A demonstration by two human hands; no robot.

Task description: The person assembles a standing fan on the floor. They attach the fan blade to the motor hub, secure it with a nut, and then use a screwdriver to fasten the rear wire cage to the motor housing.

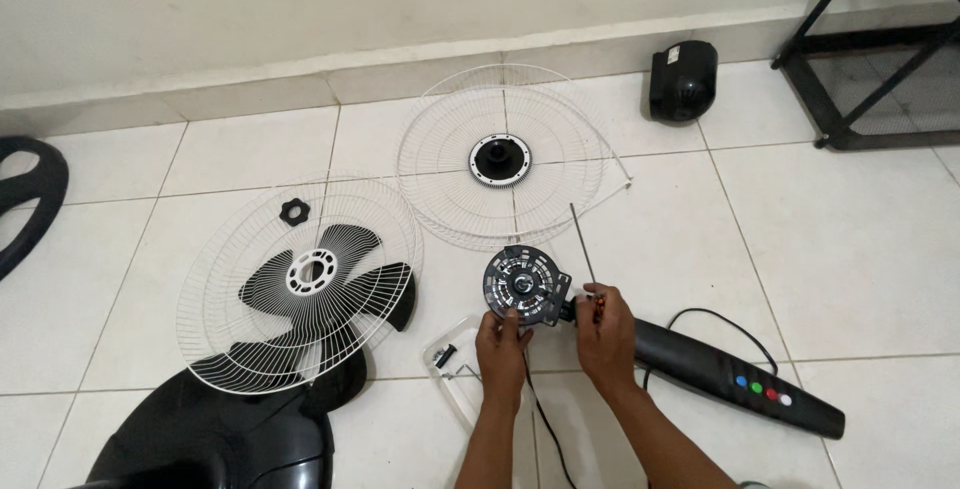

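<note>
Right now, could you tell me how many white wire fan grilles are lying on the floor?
2. One wire grille lies near the wall; the other grille lies left of the hands, over the black fan blade. None seems hidden.

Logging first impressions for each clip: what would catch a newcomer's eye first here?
Two hands, the left hand and the right hand, grip a round black fan motor low in the middle, on the tiled floor. Left of it lies a white wire grille over black fan blades; a second grille lies behind, near the wall.
</note>
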